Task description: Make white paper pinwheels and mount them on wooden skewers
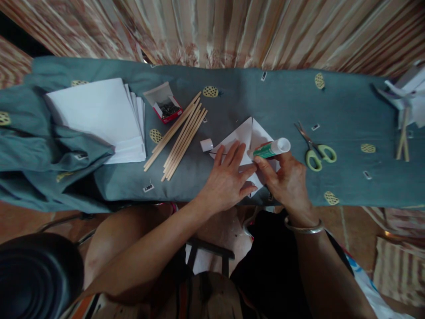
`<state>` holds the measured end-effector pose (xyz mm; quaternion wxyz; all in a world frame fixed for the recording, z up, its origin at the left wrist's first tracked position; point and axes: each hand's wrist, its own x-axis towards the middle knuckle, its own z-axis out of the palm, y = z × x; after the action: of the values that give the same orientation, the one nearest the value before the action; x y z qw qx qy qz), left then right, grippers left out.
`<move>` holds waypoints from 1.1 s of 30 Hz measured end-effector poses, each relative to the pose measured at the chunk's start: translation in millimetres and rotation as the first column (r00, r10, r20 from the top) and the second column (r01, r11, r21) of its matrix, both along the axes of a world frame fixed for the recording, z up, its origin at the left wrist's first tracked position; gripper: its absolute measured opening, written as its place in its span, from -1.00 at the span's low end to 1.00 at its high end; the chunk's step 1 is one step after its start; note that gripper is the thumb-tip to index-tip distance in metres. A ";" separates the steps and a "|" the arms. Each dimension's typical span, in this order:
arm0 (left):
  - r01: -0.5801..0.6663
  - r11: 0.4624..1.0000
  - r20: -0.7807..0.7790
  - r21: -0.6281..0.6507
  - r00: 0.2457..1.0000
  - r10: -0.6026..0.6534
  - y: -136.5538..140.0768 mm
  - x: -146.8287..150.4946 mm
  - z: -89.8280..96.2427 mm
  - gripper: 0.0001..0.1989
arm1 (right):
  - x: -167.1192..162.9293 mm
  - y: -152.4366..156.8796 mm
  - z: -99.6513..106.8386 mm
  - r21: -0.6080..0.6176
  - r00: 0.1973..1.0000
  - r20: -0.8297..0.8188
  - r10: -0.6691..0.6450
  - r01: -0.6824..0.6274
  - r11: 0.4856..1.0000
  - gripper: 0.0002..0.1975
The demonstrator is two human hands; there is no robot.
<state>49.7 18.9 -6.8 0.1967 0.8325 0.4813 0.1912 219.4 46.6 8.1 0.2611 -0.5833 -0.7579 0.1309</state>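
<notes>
Across the top of my view hangs a striped, pleated curtain (232, 35), and below it a teal pineapple-print cloth (285, 97) spans the frame. A black round stool (36, 279) fills the lower left corner. A stack of white paper (96, 115) lies at upper left, partly under a fold of cloth. Near centre I have the folded white paper (241, 132), its point toward the top. The left hand (226, 177) lies over it, fingers extended and slightly spread, palm down. The right hand (285, 177) is closed around a green-and-white glue stick (268, 149), over the paper's right side; I can't tell whether its tip touches. Left of centre lie wooden sticks (186, 141); right of centre, green-handled scissors (312, 144), blades toward upper left. An open red box (171, 116) of small dark pieces sits above the sticks. Smallest is a white cap (206, 145), just left of the folded paper.
</notes>
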 end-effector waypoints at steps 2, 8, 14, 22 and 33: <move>0.002 1.000 0.002 0.001 1.000 -0.002 -0.1 -0.1 0.5 -0.53 | 0.5 0.7 -1.1 0.010 1.000 -0.002 -0.006 0.006 1.000 -0.61; 0.001 1.000 -0.010 -0.004 1.000 -0.001 0.1 0.0 1.3 -0.53 | 0.3 2.8 -2.7 0.005 0.999 0.011 -0.036 0.036 0.999 -0.56; 0.001 1.000 -0.013 -0.008 1.000 -0.001 0.5 0.1 2.2 -0.53 | -1.5 4.7 -3.0 0.022 0.999 0.011 -0.037 0.036 0.999 -0.52; -0.003 1.000 -0.011 0.000 1.000 0.003 0.0 0.4 2.6 -0.55 | -3.7 5.5 -1.0 0.025 0.999 0.006 -0.037 0.037 0.999 -0.56; -0.004 1.000 -0.016 -0.002 1.000 0.004 -0.2 0.6 1.7 -0.57 | -7.4 6.6 0.6 0.002 0.999 0.013 -0.030 0.030 1.000 -0.54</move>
<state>50.3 18.7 -5.1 0.1934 0.8329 0.4848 0.1842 212.0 53.2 8.7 0.2588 -0.5953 -0.7508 0.1223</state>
